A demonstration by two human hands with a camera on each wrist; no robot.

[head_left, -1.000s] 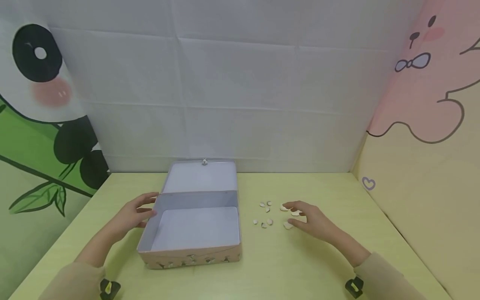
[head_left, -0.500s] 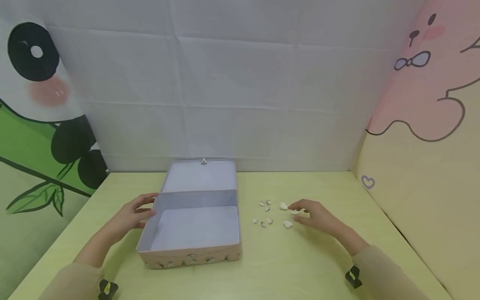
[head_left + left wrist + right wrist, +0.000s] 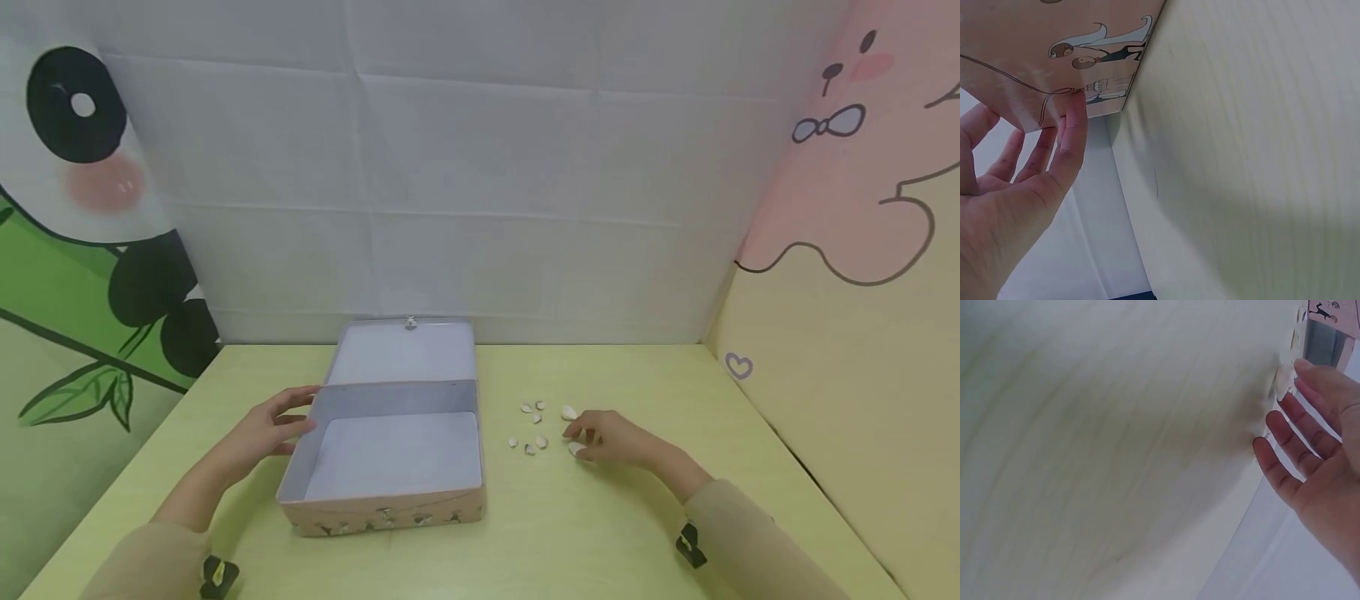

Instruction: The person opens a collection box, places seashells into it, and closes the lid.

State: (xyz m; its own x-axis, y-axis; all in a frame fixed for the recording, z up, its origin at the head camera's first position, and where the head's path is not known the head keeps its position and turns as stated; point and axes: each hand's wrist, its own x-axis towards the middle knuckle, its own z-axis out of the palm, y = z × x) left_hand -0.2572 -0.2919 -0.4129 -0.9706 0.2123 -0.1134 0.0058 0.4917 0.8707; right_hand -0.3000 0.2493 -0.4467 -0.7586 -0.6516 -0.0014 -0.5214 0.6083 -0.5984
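Nearest: two tan cloth sleeves, left (image 3: 150, 565) and right (image 3: 750, 537). Table (image 3: 600, 542) pale yellow, smooth, with fine wavy wood grain in both wrist views.

Box (image 3: 384, 510) left of centre: low, rectangular, pinkish outside with printed thin-limbed figures, pale grey smooth lining. Left hand (image 3: 258, 435) at its left wall, fingers spread, lightly bent, touching the side; not clamped.

Right hand (image 3: 618, 438) low over the table, right of the box. Thumb and forefinger at the near piece (image 3: 576, 448), pale, flat, irregular; cannot tell whether pinched. Another rounded piece (image 3: 568, 412) just beyond the fingertips. Six small pieces (image 3: 542, 442), chip-like, some dark-edged, lie in two loose threes between hand and box.

Farther: lid (image 3: 405, 354) folded back, small metal clasp (image 3: 410, 323) at its far edge. Last, white cloth (image 3: 480, 167), fold creases in a grid.
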